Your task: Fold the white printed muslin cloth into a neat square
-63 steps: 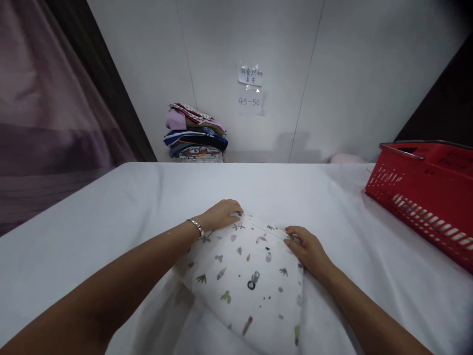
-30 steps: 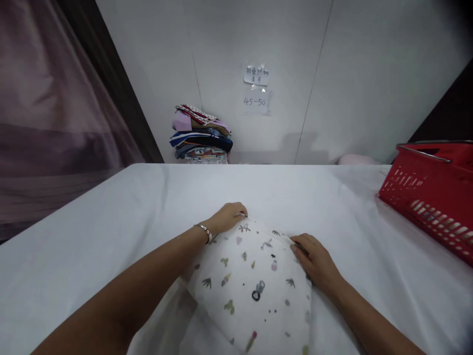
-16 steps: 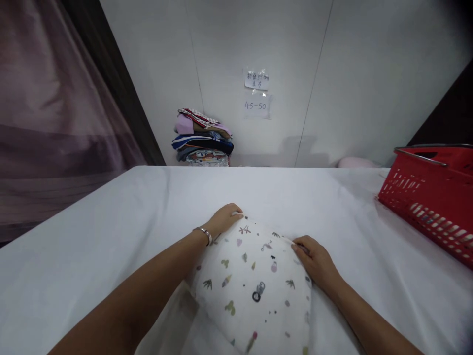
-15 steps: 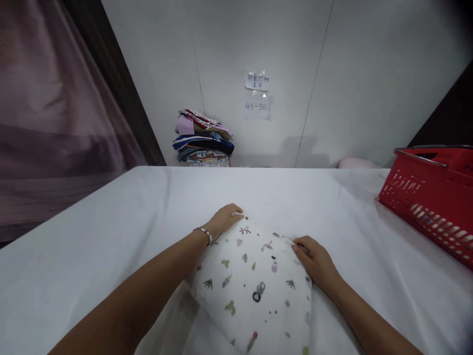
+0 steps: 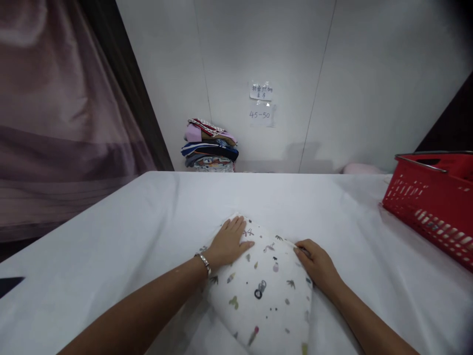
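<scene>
A white cloth (image 5: pixel 273 296) printed with small plants, birds and other motifs lies folded in front of me, its near end cut off by the bottom of the view. My left hand (image 5: pixel 229 241), with a bracelet at the wrist, rests flat on the cloth's far left corner, fingers stretched out. At the far right edge, my right hand (image 5: pixel 314 259) pinches the cloth between thumb and curled fingers.
A white-covered table (image 5: pixel 140 212) spreads under the cloth. On the right stands a red basket (image 5: pixel 417 197) with a metal handle. Folded fabrics (image 5: pixel 210 148) are stacked by the wall behind, below paper signs (image 5: pixel 261 113). A pinkish curtain (image 5: pixel 55 123) hangs at left.
My left hand has let go of its pinch on the far left corner and now lies flat on top of the cloth. My right hand keeps its hold.
</scene>
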Demonstrator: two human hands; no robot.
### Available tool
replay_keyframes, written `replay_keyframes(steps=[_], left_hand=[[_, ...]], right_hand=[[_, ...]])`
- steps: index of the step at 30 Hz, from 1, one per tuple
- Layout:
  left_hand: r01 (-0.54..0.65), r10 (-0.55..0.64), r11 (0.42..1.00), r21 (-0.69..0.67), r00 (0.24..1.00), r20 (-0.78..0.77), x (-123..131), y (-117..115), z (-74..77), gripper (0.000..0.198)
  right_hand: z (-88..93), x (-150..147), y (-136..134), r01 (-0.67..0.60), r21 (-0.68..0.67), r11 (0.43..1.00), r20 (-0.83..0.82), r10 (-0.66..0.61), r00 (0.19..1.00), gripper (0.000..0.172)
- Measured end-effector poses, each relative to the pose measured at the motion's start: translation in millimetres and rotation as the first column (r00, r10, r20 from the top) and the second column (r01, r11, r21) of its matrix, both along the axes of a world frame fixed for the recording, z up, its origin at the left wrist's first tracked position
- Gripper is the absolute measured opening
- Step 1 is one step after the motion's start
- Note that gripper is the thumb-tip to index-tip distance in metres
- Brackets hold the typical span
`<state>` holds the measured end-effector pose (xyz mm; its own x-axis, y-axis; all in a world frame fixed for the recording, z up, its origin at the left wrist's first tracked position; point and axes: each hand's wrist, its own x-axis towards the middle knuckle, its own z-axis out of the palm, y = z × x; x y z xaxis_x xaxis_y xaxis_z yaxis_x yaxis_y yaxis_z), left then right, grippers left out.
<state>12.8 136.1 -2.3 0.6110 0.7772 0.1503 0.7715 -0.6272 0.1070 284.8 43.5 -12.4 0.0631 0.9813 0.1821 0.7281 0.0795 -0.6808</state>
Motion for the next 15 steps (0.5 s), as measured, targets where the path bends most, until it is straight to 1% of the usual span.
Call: replay_keyframes(steps=[2,5,7,9,10,12,14,15], left_hand=[[0.006,-0.006,1.000,0.024,1.000,0.002,-1,2,-5.7,0.067],[0.007,-0.007,0.999,0.038,1.000,0.010,-1,3,-7.2,0.065],[0.002,-0.003,0.999,0.042,1.000,0.011,-1,3,-5.7,0.065],[0.003,-0.004,0.999,0.049,1.000,0.007,0,1,-3.9,0.066],[0.006,-0.007,0.999,0.054,1.000,0.004,1,0,-3.2,0.066],[0.012,-0.012,0.998,0.067,1.000,0.000,1,-1,-2.4,0.066],[0.009,-0.009,0.997,0.082,1.000,0.003,1,-2,-2.2,0.067],[0.006,-0.006,0.996,0.084,1.000,0.006,1,-3,-2.3,0.067]], right_hand=[[-1.3,2,1,-0.006,0.006,1.000,0.014,0.005,1.000,0.023],[-2.6,5,1,-0.032,0.036,0.999,0.092,0.029,0.995,0.024],[0.9,2,0,-0.039,0.106,0.994,0.161,0.021,0.987,0.028],[10.3,-7,-2,-0.079,0.199,0.977,0.214,0.035,0.976,0.036],[16.8,-14,-3,-0.126,0.229,0.965,0.239,0.070,0.969,0.041],[30.6,-32,-3,-0.279,0.216,0.936,0.298,0.210,0.931,0.049],[39.8,-49,3,-0.427,0.131,0.894,0.347,0.362,0.865,0.056],[41.0,-56,7,-0.467,0.082,0.881,0.364,0.410,0.837,0.060]])
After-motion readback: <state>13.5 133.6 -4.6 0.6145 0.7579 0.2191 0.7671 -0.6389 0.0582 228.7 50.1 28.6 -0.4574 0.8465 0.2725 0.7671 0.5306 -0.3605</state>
